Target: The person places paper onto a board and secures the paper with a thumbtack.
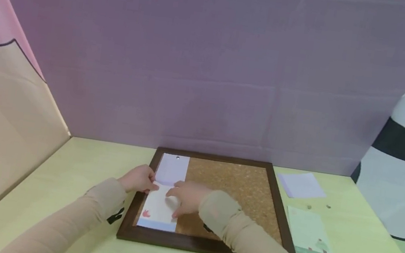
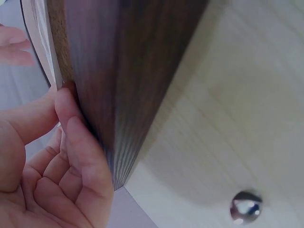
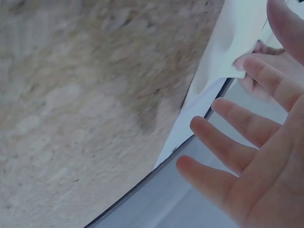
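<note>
A white note sheet (image 1: pixel 160 207) with a red apple print lies on the cork board (image 1: pixel 228 195), at its left side. My left hand (image 1: pixel 139 179) pinches the sheet's upper left corner between thumb and fingers, beside the dark wooden frame (image 2: pixel 128 57). Over the sheet's right edge hovers my right hand (image 1: pixel 189 197); its fingers look spread in the right wrist view, and whether they touch the paper I cannot tell. Above it on the board is a pale lilac sheet (image 1: pixel 173 169), with a small pin (image 1: pixel 178 157) at its top.
Right of the board lie another lilac sheet (image 1: pixel 303 185) and a green-edged note sheet (image 1: pixel 313 235). Between them are two tiny metal pieces, one of them a dark pin (image 1: pixel 328 206). A shiny round metal thing (image 2: pixel 246 207) shows in the left wrist view.
</note>
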A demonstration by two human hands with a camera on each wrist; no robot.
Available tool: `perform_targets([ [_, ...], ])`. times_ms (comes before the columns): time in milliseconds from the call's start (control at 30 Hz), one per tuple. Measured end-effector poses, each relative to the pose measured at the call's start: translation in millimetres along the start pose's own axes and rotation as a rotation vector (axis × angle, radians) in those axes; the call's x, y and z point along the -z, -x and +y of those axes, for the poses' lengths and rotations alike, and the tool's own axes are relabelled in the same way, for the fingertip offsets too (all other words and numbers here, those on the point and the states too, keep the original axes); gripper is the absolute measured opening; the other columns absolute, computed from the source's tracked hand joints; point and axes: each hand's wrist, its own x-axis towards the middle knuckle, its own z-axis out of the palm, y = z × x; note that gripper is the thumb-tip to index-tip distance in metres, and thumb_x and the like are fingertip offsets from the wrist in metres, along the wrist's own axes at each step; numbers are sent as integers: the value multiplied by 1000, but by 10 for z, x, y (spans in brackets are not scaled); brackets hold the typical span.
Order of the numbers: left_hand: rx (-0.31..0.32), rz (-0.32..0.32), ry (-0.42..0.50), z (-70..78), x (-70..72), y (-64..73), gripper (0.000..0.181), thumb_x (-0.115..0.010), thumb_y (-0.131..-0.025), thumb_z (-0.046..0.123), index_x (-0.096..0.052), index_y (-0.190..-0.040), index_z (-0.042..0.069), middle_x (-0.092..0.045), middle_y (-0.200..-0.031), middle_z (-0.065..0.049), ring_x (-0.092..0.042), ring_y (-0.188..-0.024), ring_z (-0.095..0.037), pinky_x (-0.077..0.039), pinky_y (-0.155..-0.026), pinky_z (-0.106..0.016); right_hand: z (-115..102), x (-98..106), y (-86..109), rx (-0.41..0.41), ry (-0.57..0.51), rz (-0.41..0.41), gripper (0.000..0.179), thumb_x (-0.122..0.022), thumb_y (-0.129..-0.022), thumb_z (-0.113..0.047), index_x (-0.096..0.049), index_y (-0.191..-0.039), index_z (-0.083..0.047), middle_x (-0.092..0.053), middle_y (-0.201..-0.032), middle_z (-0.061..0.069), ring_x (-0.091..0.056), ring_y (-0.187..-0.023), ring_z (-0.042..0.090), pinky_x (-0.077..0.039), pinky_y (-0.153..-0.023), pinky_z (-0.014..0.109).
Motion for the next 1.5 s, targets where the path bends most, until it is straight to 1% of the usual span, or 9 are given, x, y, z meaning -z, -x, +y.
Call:
perform_targets([
  [100,5,3,-11,10,7,-2,25,-72,-82,11,-57,-62,5,-55,-53,-1,-45,-48,-9,-36,-48,-19,-50,-4,27,7,22,-15,54,-74,-79,-41,-57,-129,-27,-48,-142,2,-49,-125,23,-42,-104,35],
  [233,3,4,-25,21,10,20,26,-72,-82,11,-56,-62,6,-56,-54,-1,-44,-49,-9,-37,-48,-19,-111,-51,55,51,70,-25,57,-73,-78,-45,-56,-131,-29,-48,-141,0,-49,-125,22,-42,-104,36],
  [400,-5,7,-34,45,5,50,24,-72,-81,10,-57,-63,5,-58,-56,-3,-45,-50,-10,-38,-49,-20,-163,-80,93,88,114,-27,59,-73,-77,-48,-56,-130,-30,-52,-135,-2,-53,-119,19,-44,-101,33],
  [567,-12,9,-45,63,4,56,24,-72,-81,10,-57,-63,5,-58,-56,-3,-45,-50,-10,-37,-49,-20,-177,-84,150,93,138,-46,60,-75,-75,-49,-57,-129,-30,-55,-124,-5,-56,-108,14,-48,-92,28],
  [733,13,2,-31,61,-1,45,24,-72,-82,11,-58,-64,5,-57,-57,-3,-45,-51,-11,-38,-49,-21,-138,-114,210,95,163,-62,61,-75,-74,-49,-57,-129,-31,-55,-120,-6,-54,-106,11,-47,-91,26],
  [967,20,0,-41,41,-20,24,24,-73,-82,12,-57,-64,6,-57,-57,-2,-45,-52,-11,-38,-49,-22,-96,-159,241,103,170,-36,62,-75,-73,-47,-56,-130,-31,-54,-125,-4,-53,-113,14,-46,-96,29],
  [1200,16,6,-50,38,-26,24,25,-73,-81,12,-57,-63,6,-57,-56,-2,-45,-51,-11,-37,-49,-21,-84,-221,206,113,199,-7,63,-76,-71,-48,-56,-129,-32,-54,-121,-6,-54,-104,11,-49,-86,27],
  [1367,15,5,-51,46,-16,28,26,-73,-81,12,-57,-62,6,-57,-56,-2,-44,-50,-11,-37,-48,-21,-79,-253,182,130,217,15,66,-76,-70,-47,-55,-131,-32,-54,-125,-5,-53,-106,10,-49,-87,26],
  [1500,12,3,-45,56,3,40,27,-73,-81,11,-55,-61,6,-56,-56,-3,-43,-50,-11,-37,-49,-22,-111,-214,193,152,228,17,67,-78,-69,-45,-56,-131,-30,-54,-122,-5,-54,-103,9,-48,-88,24],
])
